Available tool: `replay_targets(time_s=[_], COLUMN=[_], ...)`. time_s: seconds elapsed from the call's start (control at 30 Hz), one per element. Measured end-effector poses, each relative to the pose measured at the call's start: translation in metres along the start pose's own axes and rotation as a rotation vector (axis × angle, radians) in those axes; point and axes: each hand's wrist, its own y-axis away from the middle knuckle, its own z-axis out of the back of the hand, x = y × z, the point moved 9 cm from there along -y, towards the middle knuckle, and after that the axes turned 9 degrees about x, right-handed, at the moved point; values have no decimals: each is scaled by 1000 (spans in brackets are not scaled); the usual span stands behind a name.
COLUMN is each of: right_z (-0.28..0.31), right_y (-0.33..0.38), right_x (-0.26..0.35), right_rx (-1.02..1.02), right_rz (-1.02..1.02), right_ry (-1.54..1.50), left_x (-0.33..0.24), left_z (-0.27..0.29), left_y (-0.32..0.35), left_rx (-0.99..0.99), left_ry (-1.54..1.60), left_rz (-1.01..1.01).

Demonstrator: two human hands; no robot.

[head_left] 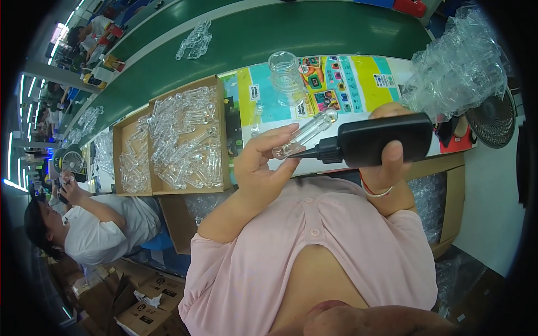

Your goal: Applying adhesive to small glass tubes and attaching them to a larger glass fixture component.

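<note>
Between the thumb and fingers of my left hand point(259, 162) is a clear tube-shaped piece point(310, 133) with a rounded end, tilted up to the right. My right hand point(384, 175) grips a black squeeze bottle point(372, 140) lying sideways, its thumb across the near face and its other fingers mostly hidden behind. The bottle's thin nozzle point(320, 151) points left and meets the lower end of the clear piece; whether they touch I cannot tell. Just beyond my hands a larger clear cylindrical part point(284, 75) stands on a colourful printed sheet point(363, 75).
Cardboard trays point(223, 134) full of clear tube pieces point(188, 134) sit at the left. A green conveyor belt point(246, 42) runs along the far side, carrying clear parts point(195, 40). Wrapped clear parts point(459, 67) pile up by a black fan point(492, 119). A co-worker point(106, 224) sits at the left.
</note>
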Motion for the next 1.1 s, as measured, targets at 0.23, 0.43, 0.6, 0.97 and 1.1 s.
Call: replay_targets(time_s=[0.23, 0.43, 0.6, 0.97, 1.1], right_z=[-12, -21, -10, -15, -35], right_y=[3, 9, 0, -9, -1], right_x=[34, 44, 19, 42, 64], right_rx=[237, 316, 159, 256, 490], right_rz=[287, 394, 79, 229, 421], right_ry=[221, 337, 151, 309, 459], left_x=[-5, -7, -10, -33, -29], left_z=[-3, -2, 2, -1, 1], left_y=[0, -1, 0, -3, -2], left_rx=[23, 13, 19, 16, 27], left_ry=[-8, -75, -251, -566, -586], left_rz=[-69, -113, -151, -202, -181])
